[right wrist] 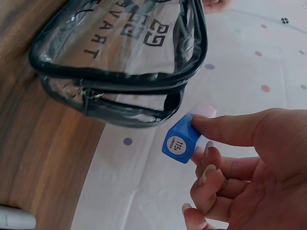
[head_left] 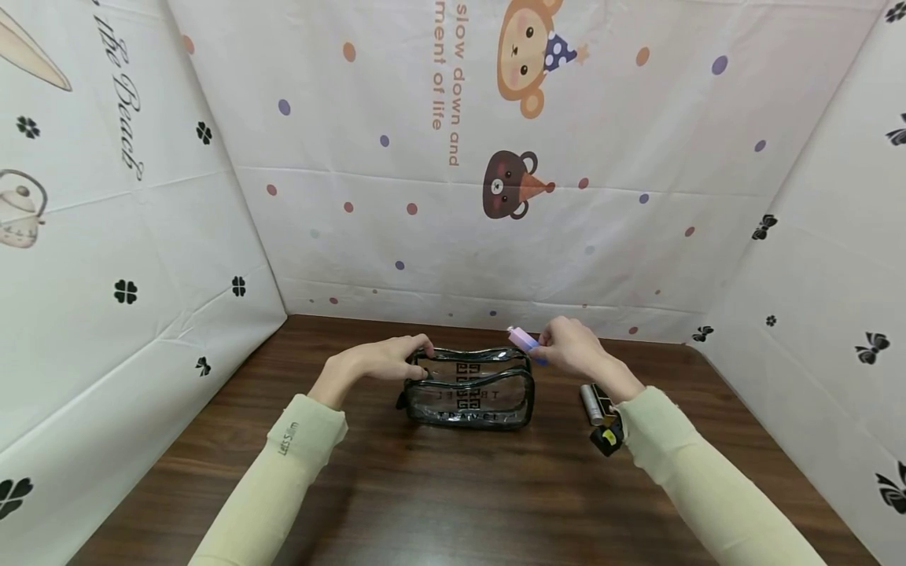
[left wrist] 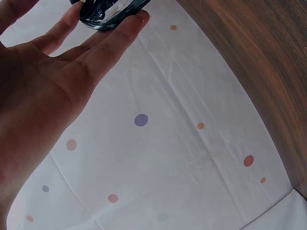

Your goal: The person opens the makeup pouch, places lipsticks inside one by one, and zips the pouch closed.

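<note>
At centre frame, the left hand [head_left: 375, 360] grips the clear pouch [head_left: 439, 401] (probably to steady it); the right hand [head_left: 575, 347] pinches a lipstick [head_left: 521, 338].

Transparent pouch [head_left: 470, 402]: gap between rims; left fingers [head_left: 422, 343] obstruct left end.

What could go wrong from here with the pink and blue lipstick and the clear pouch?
The right hand pinches the lipstick beside the right end of the clear pouch, so it might snag on the dark rim or slip.

The left hand grips only the pouch's left end, so a bump at the other end could shift it.

The right sleeve looks close to the silver tube and could brush it.
</note>
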`<state>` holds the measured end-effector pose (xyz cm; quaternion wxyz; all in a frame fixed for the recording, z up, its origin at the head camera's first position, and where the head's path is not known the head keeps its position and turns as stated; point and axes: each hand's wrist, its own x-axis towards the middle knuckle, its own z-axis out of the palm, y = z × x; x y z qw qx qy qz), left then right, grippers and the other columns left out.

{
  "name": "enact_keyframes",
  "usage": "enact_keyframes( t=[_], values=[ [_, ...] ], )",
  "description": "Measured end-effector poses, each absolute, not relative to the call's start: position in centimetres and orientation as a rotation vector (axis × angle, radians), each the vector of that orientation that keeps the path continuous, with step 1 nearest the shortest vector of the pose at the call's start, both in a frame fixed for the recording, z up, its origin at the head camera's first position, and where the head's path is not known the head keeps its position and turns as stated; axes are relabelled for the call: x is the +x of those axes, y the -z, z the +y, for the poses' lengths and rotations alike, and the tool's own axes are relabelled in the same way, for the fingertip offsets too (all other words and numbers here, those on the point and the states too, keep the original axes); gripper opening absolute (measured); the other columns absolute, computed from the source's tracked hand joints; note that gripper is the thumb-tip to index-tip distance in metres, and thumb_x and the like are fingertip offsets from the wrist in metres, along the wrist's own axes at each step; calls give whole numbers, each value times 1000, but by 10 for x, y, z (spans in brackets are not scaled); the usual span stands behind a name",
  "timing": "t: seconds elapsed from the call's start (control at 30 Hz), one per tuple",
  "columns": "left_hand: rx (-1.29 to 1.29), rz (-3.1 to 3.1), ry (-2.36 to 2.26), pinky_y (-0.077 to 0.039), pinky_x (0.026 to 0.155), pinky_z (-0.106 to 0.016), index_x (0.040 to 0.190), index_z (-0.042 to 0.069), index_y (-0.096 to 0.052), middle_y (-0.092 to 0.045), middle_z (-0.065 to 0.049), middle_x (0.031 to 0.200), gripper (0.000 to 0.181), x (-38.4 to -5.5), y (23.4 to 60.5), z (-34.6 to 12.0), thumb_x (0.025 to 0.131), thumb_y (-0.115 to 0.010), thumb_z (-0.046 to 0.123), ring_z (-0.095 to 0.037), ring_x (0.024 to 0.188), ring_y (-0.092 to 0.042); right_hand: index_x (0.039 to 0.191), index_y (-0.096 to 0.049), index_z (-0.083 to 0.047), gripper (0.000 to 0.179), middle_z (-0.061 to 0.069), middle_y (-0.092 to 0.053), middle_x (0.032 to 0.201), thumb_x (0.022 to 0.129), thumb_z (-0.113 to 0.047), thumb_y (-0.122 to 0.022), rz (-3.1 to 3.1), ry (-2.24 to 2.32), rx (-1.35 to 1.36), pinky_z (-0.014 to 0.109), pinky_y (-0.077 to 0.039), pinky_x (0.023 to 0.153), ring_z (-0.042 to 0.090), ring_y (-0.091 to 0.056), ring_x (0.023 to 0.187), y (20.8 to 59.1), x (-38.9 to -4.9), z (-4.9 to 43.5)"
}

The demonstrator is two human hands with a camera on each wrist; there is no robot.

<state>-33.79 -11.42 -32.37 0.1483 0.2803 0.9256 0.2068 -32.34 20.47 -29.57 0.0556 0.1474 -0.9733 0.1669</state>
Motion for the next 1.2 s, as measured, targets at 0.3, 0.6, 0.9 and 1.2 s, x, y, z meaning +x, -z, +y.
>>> enact_keyframes(
  t=[0.3, 0.6, 0.9, 1.2],
  values=[
    [809, 2660, -594, -43, 95, -45, 132, 18, -46, -48, -11, 139, 37, -338, 323, -115, 98, -55, 28, -24, 117, -51, 77, -70, -6, 21, 2, -66, 67, 84, -26, -74, -2942, -502, 540, 26, -36, 50, 12, -49, 55, 289, -322, 182],
    [833, 2661, -591, -44, 95, -46, 132, 15, -46, -49, -13, 138, 37, -339, 324, -116, 98, -56, 26, -26, 118, -52, 87, -70, -5, 18, 2, -63, 67, 86, -22, -73, -2964, -468, 698, 25, -37, 54, 12, -48, 56, 290, -321, 162],
    [816, 2676, -578, -43, 89, -40, 131, 18, -46, -52, -8, 132, 37, -338, 323, -115, 97, -57, 29, -18, 105, -51, 85, -72, -8, 18, 0, -63, 67, 85, -25, -74, -2963, -389, 795, 25, -34, 56, 11, -48, 58, 293, -322, 139],
    [806, 2676, -592, -44, 93, -43, 131, 17, -47, -52, -11, 133, 37, -337, 323, -115, 97, -57, 28, -21, 110, -52, 79, -71, -11, 17, -1, -60, 62, 84, -26, -75, -2997, -331, 810, 24, -33, 54, 11, -47, 55, 300, -323, 119]
  ],
)
